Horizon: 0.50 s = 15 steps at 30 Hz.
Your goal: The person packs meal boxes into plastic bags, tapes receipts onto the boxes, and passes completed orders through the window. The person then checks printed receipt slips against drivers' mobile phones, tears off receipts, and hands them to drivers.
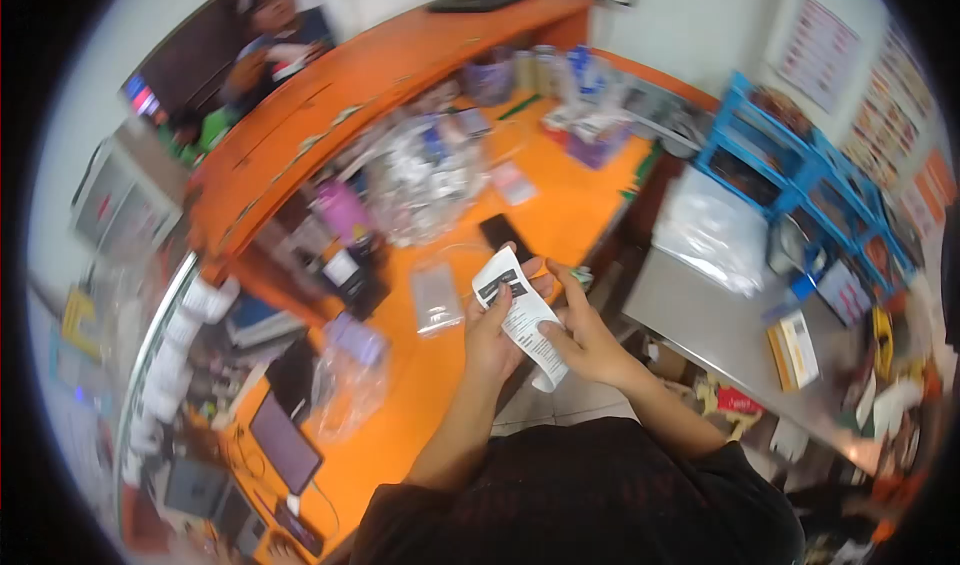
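Note:
A printed paper receipt (522, 327) with a dark block near its top is held up in front of my body, its lower end curling. My left hand (490, 333) grips its left side, thumb on the printed face. On the right side, my right hand (580, 330) pinches the slip between thumb and fingers. Just beyond the receipt, a black phone (504, 235) lies on the orange desk (420, 395). To the left of my hands a clear plastic packet (437, 297) rests on the desk.
A raised orange counter (300, 115) runs along the far side, with a person (275, 35) behind it. Clear plastic bags (425, 180) are heaped beneath. At right, a metal table (690, 300) bears plastic sheets (710, 227), a blue rack (770, 155) and a yellow-white box (795, 350). A tablet (285, 442) stands lower left.

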{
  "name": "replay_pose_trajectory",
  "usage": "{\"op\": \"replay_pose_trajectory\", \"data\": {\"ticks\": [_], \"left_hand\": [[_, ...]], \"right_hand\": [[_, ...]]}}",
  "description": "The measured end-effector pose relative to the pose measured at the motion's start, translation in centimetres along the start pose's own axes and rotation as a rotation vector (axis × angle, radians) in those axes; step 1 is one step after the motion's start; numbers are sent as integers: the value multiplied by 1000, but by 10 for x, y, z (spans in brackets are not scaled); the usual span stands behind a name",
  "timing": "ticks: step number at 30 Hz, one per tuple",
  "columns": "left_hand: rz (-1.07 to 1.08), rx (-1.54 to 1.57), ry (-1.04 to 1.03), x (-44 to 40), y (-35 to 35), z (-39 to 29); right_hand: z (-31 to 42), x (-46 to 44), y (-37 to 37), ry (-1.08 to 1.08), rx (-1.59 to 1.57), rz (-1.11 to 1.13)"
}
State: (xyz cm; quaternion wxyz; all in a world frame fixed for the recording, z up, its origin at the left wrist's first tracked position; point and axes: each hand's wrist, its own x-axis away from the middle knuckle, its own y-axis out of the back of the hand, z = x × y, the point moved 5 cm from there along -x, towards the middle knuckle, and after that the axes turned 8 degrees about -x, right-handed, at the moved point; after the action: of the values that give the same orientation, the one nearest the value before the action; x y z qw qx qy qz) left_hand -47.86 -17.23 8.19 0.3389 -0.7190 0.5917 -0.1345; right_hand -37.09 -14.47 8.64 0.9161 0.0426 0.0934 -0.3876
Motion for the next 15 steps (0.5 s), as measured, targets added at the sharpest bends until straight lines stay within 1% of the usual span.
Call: {"op": "replay_pose_trajectory", "data": {"ticks": [1,2,7,9,11,12,13,14,15], "left_hand": [[58,40,11,-6,-18,17],[84,107,82,-11,-35,37],[292,137,256,-17,-128,110],[401,148,326,-14,-160,136],[502,150,407,-4,-188,161],[548,196,491,2,-199,175],[595,246,579,9,-209,186],[631,184,619,16,-219,199],[672,198,666,25,-230,206]], "right_hand": [[2,12,22,-34,17,-54],[4,25,42,-38,20,-118],[21,100,125,-10,-11,-384],[25,132,147,-36,-123,-461],[26,164,164,-11,-112,-576],[27,180,170,7,-109,-628],[30,194,173,15,-90,-698],[31,210,176,-13,-31,-764],[34,226,178,-41,35,-845]]}}
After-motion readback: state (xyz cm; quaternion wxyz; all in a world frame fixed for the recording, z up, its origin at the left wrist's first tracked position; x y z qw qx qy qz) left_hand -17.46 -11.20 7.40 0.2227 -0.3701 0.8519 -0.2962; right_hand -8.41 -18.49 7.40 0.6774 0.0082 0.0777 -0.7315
